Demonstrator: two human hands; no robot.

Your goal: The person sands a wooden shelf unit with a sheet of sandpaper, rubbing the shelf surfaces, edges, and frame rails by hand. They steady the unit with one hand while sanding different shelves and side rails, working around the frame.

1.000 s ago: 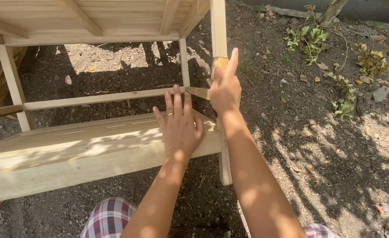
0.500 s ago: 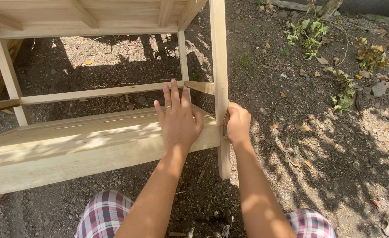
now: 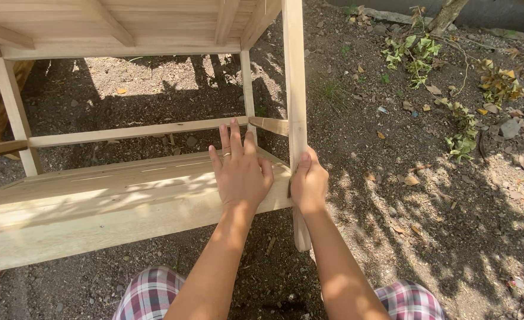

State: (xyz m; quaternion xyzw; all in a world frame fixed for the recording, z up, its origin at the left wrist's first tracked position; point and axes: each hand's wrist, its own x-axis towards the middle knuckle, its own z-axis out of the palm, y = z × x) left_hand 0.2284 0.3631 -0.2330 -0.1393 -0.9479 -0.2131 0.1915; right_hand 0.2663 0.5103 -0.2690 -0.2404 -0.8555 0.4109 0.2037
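The left hand [image 3: 241,172] is lying flat, fingers [image 3: 233,137] spread open, on the lower shelf [image 3: 96,195] of a pale wooden table [image 3: 125,29] standing on bare soil [image 3: 440,237]. Just at its 3 o'clock, the right hand [image 3: 309,184] is gripping the upright front leg [image 3: 294,89], fingers wrapped around it. Green weeds [image 3: 416,53] are growing at 1 o'clock.

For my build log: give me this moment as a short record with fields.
setting: outdoors, bare soil with dry leaves
piece: unfinished wooden frame, lower shelf
left hand: flat, palm down on the shelf's right end, ring on one finger
right hand: wrapped around the front leg where it meets the shelf
behind: thin crossbar between the back legs
clothing: plaid trousers
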